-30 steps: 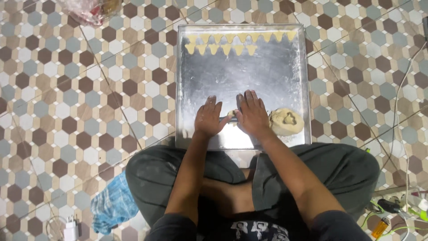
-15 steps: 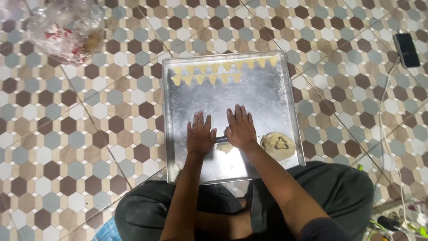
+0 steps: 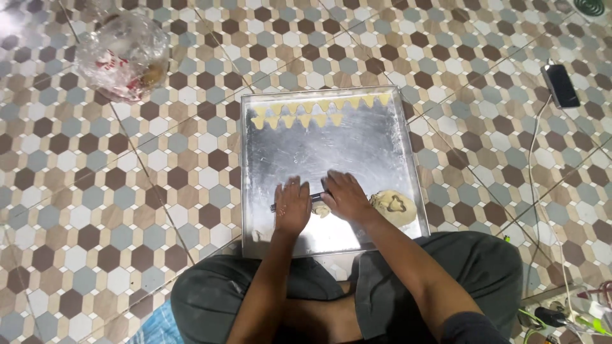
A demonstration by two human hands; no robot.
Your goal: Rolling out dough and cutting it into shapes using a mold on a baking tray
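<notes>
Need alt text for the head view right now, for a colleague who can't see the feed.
Seated person's left hand and right hand press flat on a thin dark rod over a small dough piece on a metal tray on patterned floor tiles. Cut triangles line the tray's far edge; a dough lump lies right.
</notes>
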